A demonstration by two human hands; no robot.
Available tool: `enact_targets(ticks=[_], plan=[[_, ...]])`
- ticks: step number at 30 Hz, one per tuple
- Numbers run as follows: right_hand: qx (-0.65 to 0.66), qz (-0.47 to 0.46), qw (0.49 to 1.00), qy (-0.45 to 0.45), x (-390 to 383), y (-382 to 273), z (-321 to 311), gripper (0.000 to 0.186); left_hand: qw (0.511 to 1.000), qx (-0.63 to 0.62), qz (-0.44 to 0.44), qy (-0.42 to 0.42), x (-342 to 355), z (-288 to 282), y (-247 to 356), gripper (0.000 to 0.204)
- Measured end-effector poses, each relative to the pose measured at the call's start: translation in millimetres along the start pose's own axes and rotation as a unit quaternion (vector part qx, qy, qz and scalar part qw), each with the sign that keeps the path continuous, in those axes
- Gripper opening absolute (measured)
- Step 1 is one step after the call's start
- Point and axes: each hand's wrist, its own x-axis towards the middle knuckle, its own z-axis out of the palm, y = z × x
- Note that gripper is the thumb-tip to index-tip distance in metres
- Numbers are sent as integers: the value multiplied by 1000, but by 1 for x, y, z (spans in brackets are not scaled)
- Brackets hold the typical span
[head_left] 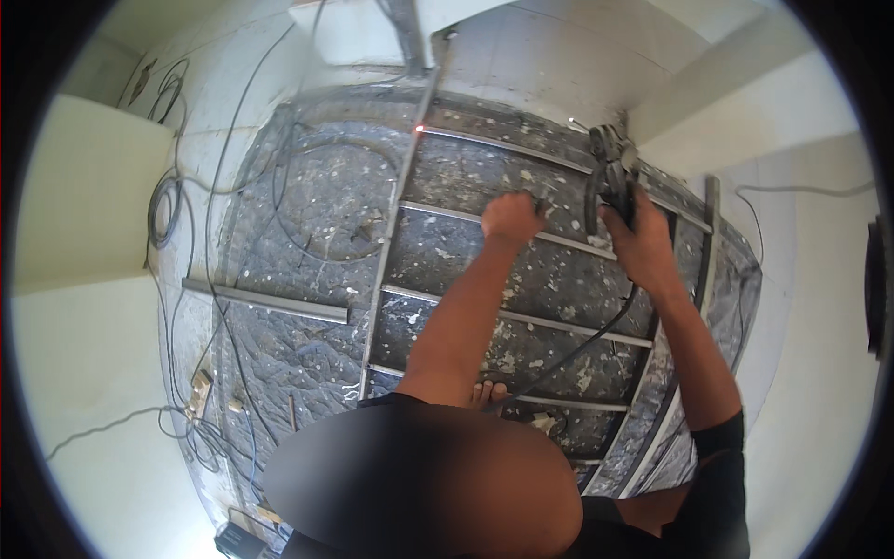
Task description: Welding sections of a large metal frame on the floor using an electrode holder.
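Observation:
My right hand is wrapped round a dark corded power tool that looks like an angle grinder. It is above the right part of a ladder-like metal frame lying on the floor. From below my hand a black cord runs back toward my feet. My left hand is closed, above or on one of the frame's crossbars; a small dark shape shows at its fingers, too unclear to name. A red-orange glowing spot marks the joint of the far crossbar and left rail.
A paint-spattered dark sheet covers the floor under the frame. One loose metal bar lies to the left. Cables coil and trail along the left side. Pale walls stand on both sides; toes show between the crossbars.

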Motion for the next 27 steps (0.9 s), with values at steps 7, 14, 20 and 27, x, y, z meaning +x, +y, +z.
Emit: enact_targets(ticks=[7,14,20,27], plan=[[44,217,974,43,-118,34,-136,34,964,106,168,174,18,22,-12,41],[134,329,919,172,-268,85,-186,24,921,272,272,68,86,-10,14,29],[175,383,877,232,-340,98,-177,19,903,341,258,49,116,-12,12,24],[212,401,847,277,-383,117,-164,19,903,376,207,32,105,-5,31,25]])
